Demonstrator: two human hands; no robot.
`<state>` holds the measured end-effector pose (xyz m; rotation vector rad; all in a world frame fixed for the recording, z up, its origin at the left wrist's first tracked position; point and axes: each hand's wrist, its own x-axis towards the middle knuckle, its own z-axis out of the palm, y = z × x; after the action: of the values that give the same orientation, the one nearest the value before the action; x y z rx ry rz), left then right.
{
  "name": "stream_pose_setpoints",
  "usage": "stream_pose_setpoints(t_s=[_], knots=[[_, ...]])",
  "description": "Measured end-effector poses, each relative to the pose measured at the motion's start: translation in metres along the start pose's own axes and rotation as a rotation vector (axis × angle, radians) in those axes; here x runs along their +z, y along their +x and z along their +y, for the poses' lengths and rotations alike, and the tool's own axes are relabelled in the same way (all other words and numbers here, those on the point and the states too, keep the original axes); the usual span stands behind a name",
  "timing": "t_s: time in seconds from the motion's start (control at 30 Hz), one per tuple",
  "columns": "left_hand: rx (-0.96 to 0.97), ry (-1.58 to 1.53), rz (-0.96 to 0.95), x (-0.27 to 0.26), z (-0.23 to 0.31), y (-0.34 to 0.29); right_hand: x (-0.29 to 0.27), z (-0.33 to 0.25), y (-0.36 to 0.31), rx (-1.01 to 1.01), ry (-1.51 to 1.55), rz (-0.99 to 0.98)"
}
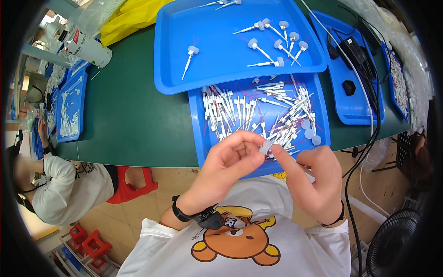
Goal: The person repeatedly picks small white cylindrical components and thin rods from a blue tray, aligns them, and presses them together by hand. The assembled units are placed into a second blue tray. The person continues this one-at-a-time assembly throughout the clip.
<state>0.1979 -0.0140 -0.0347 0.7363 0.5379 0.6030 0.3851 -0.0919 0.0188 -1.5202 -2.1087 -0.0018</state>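
My left hand pinches a small translucent white disc between thumb and fingertips, over the near edge of the lower blue tray. Against the disc's right side rests the index fingertip of my right hand. The other right fingers curl around a thin whitish stick-like piece, mostly hidden in the palm. Many white sticks with fine red wires fill the lower tray. Several loose translucent discs lie at its right side.
An upper blue tray overlaps the lower one and holds several disc-topped sticks. At right, another blue tray carries a black power adapter and cables. A paper cup stands far left. A co-worker sits at left.
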Motion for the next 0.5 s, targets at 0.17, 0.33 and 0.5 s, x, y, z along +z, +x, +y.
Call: stream_pose_setpoints(t_s=[0.17,0.33,0.5], knots=[[0.157,0.21,-0.005,0.007,0.002,0.001,0.008,0.001,0.0,-0.009,0.163,0.096],[0.334,0.474,-0.044,0.003,0.012,-0.001,0.004,0.005,-0.007,0.04,0.333,0.108],[0.422,0.608,-0.002,0.003,0.014,-0.004,0.004,0.007,-0.005,0.035,0.373,0.097]])
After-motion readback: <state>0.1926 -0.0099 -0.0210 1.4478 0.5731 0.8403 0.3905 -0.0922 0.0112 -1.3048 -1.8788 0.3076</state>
